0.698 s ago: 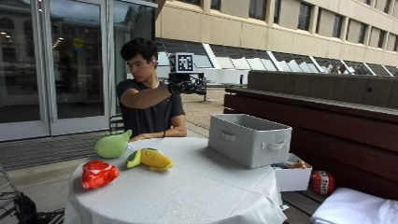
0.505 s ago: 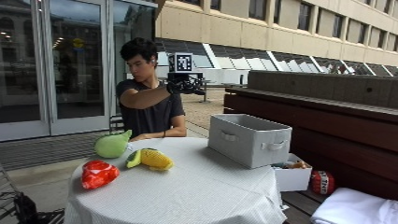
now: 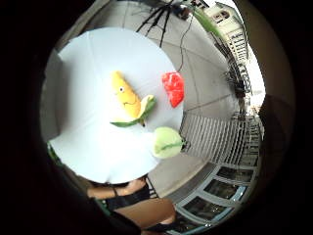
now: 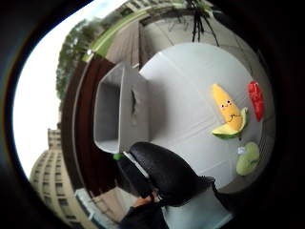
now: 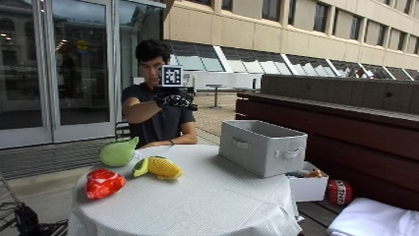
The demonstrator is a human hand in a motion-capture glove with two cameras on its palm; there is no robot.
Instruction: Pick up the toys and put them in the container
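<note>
Toys first: three soft plush pieces lie on the round table covered in white cloth [image 5: 216, 206], all on the side far from the container. A yellow corn-cob plush with green leaves [image 5: 159, 167] sits nearest the table's middle, a pale green pear-shaped plush [image 5: 118, 152] lies just behind it near the person's edge, and a red plush [image 5: 104, 183] rests by the rim beside them. None is inside the grey fabric box with side handles [image 5: 262, 146], which stands open-topped at the opposite edge, well apart from the toys.

The person's black-gloved right hand [image 5: 174, 100] is raised at chest height above the table, holding nothing; whether its fingers are straight or curled cannot be told.

Judged from this, the step in hand is the first reach. It would go best by lowering onto the corn plush, closing round its middle, then lifting clear of the box wall before releasing over the opening.
</note>
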